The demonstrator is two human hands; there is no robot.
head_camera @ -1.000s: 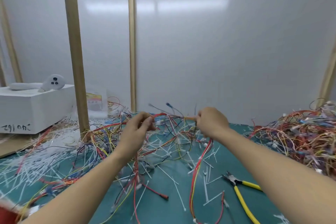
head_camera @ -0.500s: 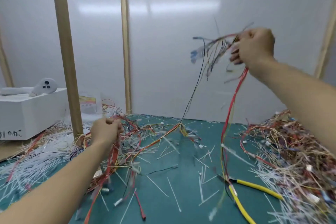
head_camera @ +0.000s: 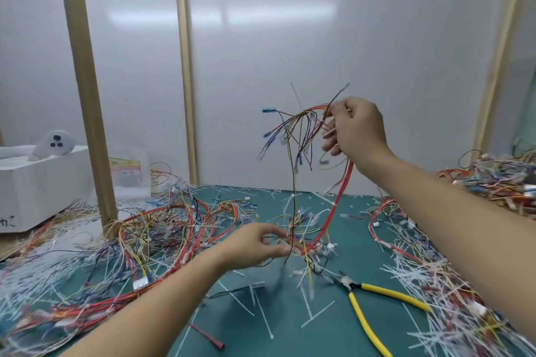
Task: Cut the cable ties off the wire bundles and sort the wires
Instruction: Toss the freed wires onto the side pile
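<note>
My right hand [head_camera: 355, 132] is raised above the green mat [head_camera: 290, 327] and grips the top of a wire bundle [head_camera: 301, 136] of red, yellow, black and blue strands. The strands fan out leftward and a thick red run hangs down to the mat. My left hand [head_camera: 255, 243] hovers low at the middle, fingers curled, pinching the bundle's lower end [head_camera: 301, 243]. Yellow-handled cutters [head_camera: 368, 301] lie on the mat near my right forearm. Cut white cable ties [head_camera: 261, 307] are scattered across the mat.
A tangle of loose wires [head_camera: 162, 226] spreads on the left, another wire heap [head_camera: 499, 180] at the right back. A white box [head_camera: 37, 185] with a grey controller [head_camera: 56, 142] stands at far left. Wooden posts [head_camera: 87, 95] rise from the table's left.
My right hand has come down from high up, still holding the bundle. My left hand let go of the left tangle and moved right to the bundle's lower end.
</note>
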